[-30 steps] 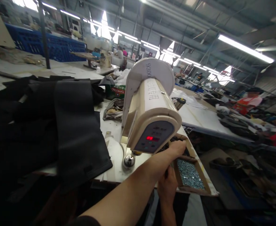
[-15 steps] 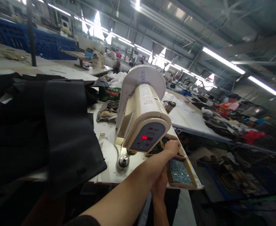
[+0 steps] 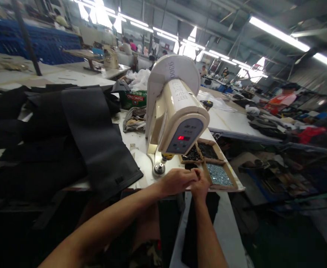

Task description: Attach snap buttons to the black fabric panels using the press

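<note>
the left hand (image 3: 176, 181) and right hand (image 3: 200, 187) are seen together, fingertips touching, at the front edge of the table (image 3: 136, 139). whether anything small is pinched between them cannot be told. the tray (image 3: 213, 161) is set just beside the right hand; silvery bits are held in its near compartment, dark bits in the far ones. the machine (image 3: 177, 108) is stood behind the hands, with its metal post (image 3: 159, 168) near the left hand. black cloth (image 3: 96, 137) is draped at the left.

Black cloth (image 3: 96, 137) lies piled on the desk (image 3: 132, 139) at left; a green box (image 3: 135, 98) sits behind, blue crates (image 3: 40, 44) far left.
</note>
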A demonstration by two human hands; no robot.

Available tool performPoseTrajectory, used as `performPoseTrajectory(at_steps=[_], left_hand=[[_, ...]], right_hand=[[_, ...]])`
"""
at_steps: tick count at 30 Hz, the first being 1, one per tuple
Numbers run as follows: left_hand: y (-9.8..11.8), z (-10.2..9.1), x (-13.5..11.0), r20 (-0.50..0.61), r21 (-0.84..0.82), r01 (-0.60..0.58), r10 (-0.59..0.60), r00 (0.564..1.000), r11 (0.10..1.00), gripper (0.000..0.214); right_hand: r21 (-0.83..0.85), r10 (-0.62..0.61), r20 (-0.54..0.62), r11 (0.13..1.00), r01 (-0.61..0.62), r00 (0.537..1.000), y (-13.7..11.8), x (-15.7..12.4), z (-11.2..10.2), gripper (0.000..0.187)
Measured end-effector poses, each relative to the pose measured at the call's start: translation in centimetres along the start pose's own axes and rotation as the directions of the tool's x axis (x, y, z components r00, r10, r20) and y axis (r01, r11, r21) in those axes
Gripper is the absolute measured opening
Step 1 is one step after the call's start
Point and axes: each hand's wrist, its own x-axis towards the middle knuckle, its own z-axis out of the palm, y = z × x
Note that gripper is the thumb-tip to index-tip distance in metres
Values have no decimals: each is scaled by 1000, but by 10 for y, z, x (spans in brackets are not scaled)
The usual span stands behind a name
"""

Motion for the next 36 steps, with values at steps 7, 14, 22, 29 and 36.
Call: performPoseTrajectory(at_steps=[7,14,22,29,36], left_hand=[[-31,-63,-124,-380,-118,474,-481,790,873,27],[-47,-67,-139,-393,-418,497,-645,656,760,28],[-51,-75,-136,-345,-575,455,-706,619,680,32],[-49,-76,-136,-321,-565,469,-704,633,679,29],[-49,-75,-138,-308,-561,484,-712,631,672,35]], right_hand=[[386,118,102,911,-149,988,-54,-4,15,35],[508,54,398,819,-269,916,-110,-20,68,31],[539,17,418,800,-263,908,-98,-27,78,30],[513,7,367,833,-209,930,-100,-30,80,28],[523,17,364,823,-219,931,-99,-31,79,33]])
